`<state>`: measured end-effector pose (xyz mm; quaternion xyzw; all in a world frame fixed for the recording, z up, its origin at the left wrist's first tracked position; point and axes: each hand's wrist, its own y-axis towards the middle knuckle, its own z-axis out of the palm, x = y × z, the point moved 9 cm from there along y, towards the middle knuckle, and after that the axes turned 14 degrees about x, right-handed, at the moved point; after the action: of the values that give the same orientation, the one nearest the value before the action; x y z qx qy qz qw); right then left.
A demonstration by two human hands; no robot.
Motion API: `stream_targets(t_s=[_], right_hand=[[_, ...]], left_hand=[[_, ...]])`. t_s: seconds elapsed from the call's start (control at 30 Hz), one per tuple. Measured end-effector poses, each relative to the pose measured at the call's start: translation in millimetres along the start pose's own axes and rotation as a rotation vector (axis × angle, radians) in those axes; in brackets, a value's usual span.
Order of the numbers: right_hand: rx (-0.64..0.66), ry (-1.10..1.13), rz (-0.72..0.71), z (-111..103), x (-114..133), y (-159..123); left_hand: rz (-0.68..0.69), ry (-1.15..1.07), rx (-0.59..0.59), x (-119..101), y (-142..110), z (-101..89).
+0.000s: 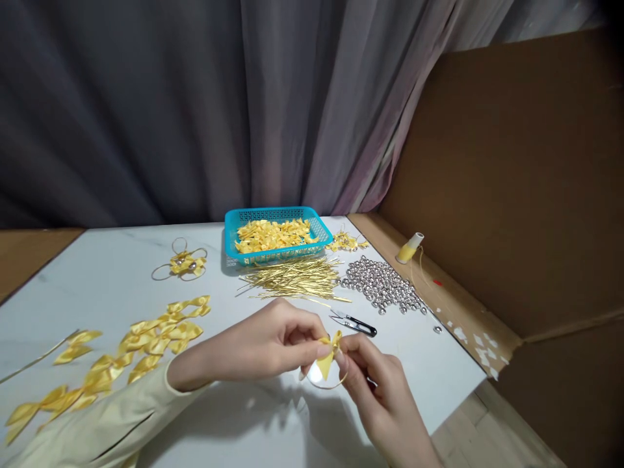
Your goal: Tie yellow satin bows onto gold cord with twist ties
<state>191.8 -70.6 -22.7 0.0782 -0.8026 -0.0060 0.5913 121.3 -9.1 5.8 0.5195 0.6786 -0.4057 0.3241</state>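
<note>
Between my two hands, above the front of the white table, is a yellow ribbon bow (325, 365) with a thin gold loop (327, 388) curving below it. My left hand (277, 341) pinches the bow's left side with thumb and fingers. From the right, my right hand (377, 387) pinches the bow near its knot, its fingertips touching the loop. The fingers partly cover the bow's middle. Just behind my hands lie small thread snips (355, 322) with a black handle. More yellow bows (151, 338) lie in a group on the table to the left of my left hand.
A blue basket (228, 237) of yellow bows stands at the back, with gold twist ties (297, 278) before it. Silver bells or beads (383, 284) lie to the right. Finished-looking bow loops (188, 263) rest at left. A thread spool (409, 248) stands beside a cardboard wall (497, 182).
</note>
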Motion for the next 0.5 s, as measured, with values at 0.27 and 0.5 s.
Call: stream_targets(t_s=[0.27,0.5], right_hand=[[0.127,0.213,0.070,12,-10,3],[0.155,0.214,0.060,13,-11,1]], left_hand=[[0.027,0.095,-0.055,-5,-1,-3.9],[0.081,0.212,-0.214,-17,-6,-11.0]])
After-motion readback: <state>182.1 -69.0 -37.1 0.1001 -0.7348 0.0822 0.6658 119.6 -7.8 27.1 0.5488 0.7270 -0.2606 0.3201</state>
